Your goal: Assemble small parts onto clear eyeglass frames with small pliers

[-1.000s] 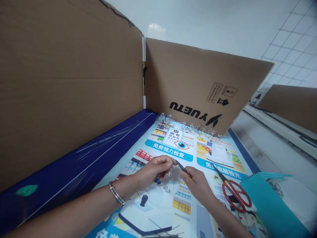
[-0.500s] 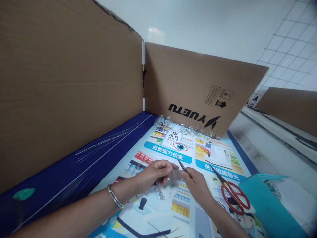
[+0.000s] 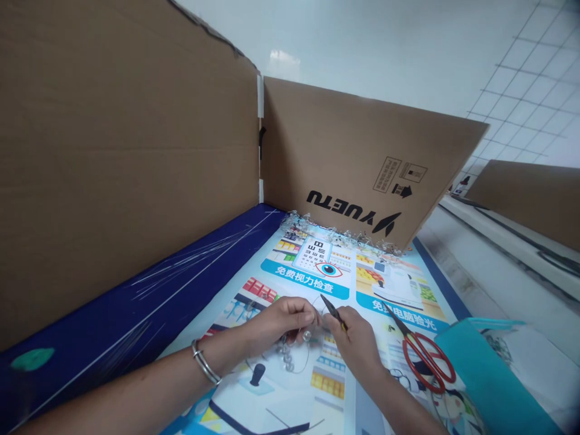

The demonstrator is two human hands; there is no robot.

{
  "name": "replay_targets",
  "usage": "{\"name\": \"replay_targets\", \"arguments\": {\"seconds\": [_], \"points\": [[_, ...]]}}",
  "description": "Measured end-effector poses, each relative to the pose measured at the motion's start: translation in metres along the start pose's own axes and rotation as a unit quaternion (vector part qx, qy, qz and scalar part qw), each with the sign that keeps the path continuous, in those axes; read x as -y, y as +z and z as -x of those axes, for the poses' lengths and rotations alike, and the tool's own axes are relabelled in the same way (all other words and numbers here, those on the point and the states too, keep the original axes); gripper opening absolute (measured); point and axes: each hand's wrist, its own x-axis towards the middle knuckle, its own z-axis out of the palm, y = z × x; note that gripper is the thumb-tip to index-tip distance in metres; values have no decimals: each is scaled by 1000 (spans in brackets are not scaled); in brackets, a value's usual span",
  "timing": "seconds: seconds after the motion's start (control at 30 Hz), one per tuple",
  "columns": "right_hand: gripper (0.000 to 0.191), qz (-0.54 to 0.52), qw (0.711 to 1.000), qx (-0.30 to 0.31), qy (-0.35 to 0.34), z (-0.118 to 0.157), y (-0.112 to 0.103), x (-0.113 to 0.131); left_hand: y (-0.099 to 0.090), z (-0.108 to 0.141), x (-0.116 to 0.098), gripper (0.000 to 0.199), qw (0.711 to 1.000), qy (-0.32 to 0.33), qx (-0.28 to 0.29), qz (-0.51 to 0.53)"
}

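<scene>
My left hand (image 3: 285, 320) pinches a thin wire strung with clear glass beads (image 3: 286, 356) above a pale-blue printed poster (image 3: 304, 289), steadying it for my right hand (image 3: 356, 344), whose fist grips slim black needle-nose pliers (image 3: 332, 309), their long axis slanting up-left, tips aimed at the wire.

We see the left hand (image 3: 281, 322) and right hand (image 3: 354, 345) close together above a printed poster (image 3: 290, 272), over which they can pass forward as far as a ridge of clear plastic pieces (image 3: 339, 233). A cardboard panel (image 3: 344, 158) rises behind it. Leftward, a blue strip (image 3: 136, 284) meets a cardboard wall (image 3: 127, 151); rightward, red-handled scissors (image 3: 425, 362) and a teal card (image 3: 490, 379) obstruct passage.
</scene>
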Motion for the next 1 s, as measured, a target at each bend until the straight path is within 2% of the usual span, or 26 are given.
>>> {"name": "replay_targets", "arguments": {"seconds": [0.33, 0.47, 0.7, 0.87, 1.0], "points": [[31, 117, 992, -41, -26, 3, 2, 0, 10, 5, -9, 28, 998, -7, -44, 36], [31, 161, 985, -59, -32, 2, 2, 0, 13, 5, -8, 27, 997, -23, -36, 57], [22, 230, 970, -59, -55, 3, 6, 1, 16, 5, -8, 27, 999, -11, -19, 46], [27, 190, 981, -38, -13, 2, 5, -1, 15, 6, -7, 29, 999, -22, -3, 32], [32, 132, 990, -40, 23, -2, 3, -7, 18, 6, -4, 26, 998, -28, -3, -52]]}}
